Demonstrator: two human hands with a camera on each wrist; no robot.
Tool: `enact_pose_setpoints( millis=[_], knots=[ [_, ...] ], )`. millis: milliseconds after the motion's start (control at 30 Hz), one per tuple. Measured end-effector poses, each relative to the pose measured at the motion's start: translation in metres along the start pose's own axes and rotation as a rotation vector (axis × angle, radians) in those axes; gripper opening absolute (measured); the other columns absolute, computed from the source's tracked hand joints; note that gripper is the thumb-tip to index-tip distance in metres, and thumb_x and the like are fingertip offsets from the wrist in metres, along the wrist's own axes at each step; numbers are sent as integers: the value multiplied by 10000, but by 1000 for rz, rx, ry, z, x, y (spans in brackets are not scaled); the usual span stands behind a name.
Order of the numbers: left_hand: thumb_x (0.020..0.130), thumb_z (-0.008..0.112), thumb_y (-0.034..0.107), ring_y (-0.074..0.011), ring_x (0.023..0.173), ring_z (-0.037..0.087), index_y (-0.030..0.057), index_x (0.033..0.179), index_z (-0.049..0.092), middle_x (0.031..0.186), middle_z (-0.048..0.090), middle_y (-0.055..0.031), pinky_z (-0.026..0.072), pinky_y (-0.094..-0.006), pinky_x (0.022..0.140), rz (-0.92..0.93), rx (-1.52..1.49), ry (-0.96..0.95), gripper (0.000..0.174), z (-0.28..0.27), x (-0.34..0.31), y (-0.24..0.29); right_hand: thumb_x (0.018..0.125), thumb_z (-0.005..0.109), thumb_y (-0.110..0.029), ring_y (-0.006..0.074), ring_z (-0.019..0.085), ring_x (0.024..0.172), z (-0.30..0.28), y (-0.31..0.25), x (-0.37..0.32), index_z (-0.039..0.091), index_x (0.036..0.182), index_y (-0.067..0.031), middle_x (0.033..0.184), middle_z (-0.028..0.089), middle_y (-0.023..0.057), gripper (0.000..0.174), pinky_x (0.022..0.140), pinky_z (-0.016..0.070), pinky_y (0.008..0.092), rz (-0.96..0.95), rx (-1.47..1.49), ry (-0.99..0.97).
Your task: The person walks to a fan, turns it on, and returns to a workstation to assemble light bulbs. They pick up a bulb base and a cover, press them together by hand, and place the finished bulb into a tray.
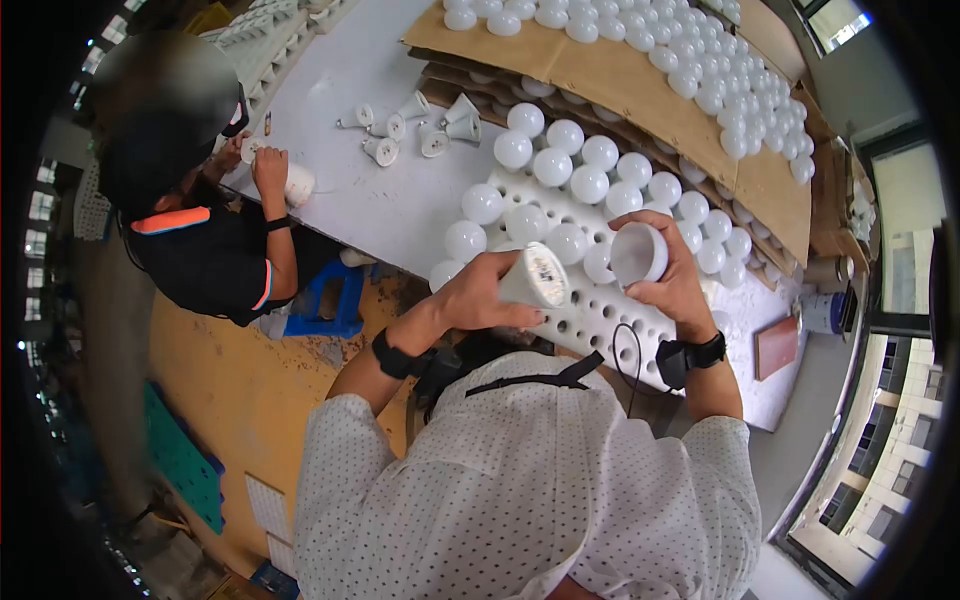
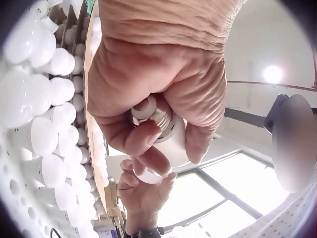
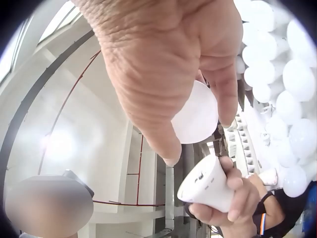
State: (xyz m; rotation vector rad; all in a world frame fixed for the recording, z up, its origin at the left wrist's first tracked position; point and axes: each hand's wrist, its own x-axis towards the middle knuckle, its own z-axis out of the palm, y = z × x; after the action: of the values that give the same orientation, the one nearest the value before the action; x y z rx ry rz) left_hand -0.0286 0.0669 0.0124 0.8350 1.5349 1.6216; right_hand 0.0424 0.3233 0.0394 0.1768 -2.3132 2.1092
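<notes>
My left hand [image 1: 478,296] grips a white cone-shaped bulb base [image 1: 537,277], its flat round end turned toward the other hand. The left wrist view shows my fingers [image 2: 148,139] curled round the base's metal screw cap [image 2: 159,119]. My right hand [image 1: 676,284] holds a white dome cover [image 1: 637,254] close beside the base, open side facing it. In the right wrist view the dome [image 3: 196,114] sits between thumb and fingers [image 3: 220,94], with the base [image 3: 205,186] just below it. Both are held above a white perforated tray [image 1: 600,315].
Several finished white bulbs [image 1: 560,170] stand in the tray. Cardboard sheets [image 1: 640,95] behind carry many more. Loose bulb bases [image 1: 410,125] lie on the white table [image 1: 350,190]. Another person in a black shirt [image 1: 200,255] works at its left end, by a blue stool [image 1: 325,305].
</notes>
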Motion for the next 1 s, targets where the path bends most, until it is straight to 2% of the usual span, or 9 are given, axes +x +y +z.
enact_pose_setpoints(
  millis=[67,200,267,300,367,567,767,833,1000],
  knots=[
    [653,747,263,-127,715,588,-47,1069,517,891,609,-91,489,-258,643,-49,-11,-87,568,12,12,2,565,809,-213,165,470,1065,12,6,-16,442,1166,-72,1121,524,58,718,922,362,307,1,43,22],
    [651,765,289,-121,687,584,-49,1062,518,865,608,-84,487,-250,611,-35,41,-187,587,21,20,-8,560,809,-204,171,475,1059,18,12,-36,439,1176,-69,1101,527,56,731,925,356,314,10,-3,-27],
    [654,775,300,-116,652,581,-55,1041,522,842,607,-82,483,-242,575,-154,-10,-257,583,24,19,0,559,810,-207,171,475,1058,21,10,-41,438,1179,-69,1101,527,56,736,928,353,316,-13,-33,-41],
    [654,775,300,-116,652,581,-55,1041,522,842,607,-82,483,-242,575,-152,-10,-253,583,26,18,2,558,812,-210,172,476,1057,22,9,-42,437,1181,-68,1100,527,57,741,931,350,317,-38,-63,-57],
    [701,723,160,-100,570,568,-55,987,541,741,613,-72,473,-241,530,-120,-24,-227,402,30,14,2,568,809,-204,171,479,1049,24,9,-42,439,1178,-68,1095,527,53,727,925,356,311,-62,-82,-80],
    [685,731,174,-101,552,571,-61,931,566,701,614,-63,468,-234,505,-161,-17,-166,378,31,4,-1,586,806,-173,166,488,1030,31,10,-41,440,1175,-70,1103,524,52,701,906,372,295,-56,-87,-154],
    [656,755,234,-100,542,572,-55,940,568,725,616,-69,464,-224,480,-293,116,-173,446,28,-1,2,533,833,-246,230,533,1003,44,0,-34,458,1169,-61,1099,534,96,762,882,403,328,-53,-357,-241],
    [653,752,232,-100,535,571,-54,933,572,724,616,-69,461,-223,476,-308,126,-165,439,28,-2,3,535,832,-249,279,550,988,48,-4,-32,453,1173,-52,1098,534,130,768,852,433,351,-53,-481,-274],
    [651,750,238,-99,528,568,-52,922,578,715,613,-67,456,-219,468,-291,139,-169,432,26,-5,-4,535,829,-248,298,550,989,57,-1,-31,450,1176,-47,1092,534,145,771,830,448,367,-17,-540,-297]
  ],
)
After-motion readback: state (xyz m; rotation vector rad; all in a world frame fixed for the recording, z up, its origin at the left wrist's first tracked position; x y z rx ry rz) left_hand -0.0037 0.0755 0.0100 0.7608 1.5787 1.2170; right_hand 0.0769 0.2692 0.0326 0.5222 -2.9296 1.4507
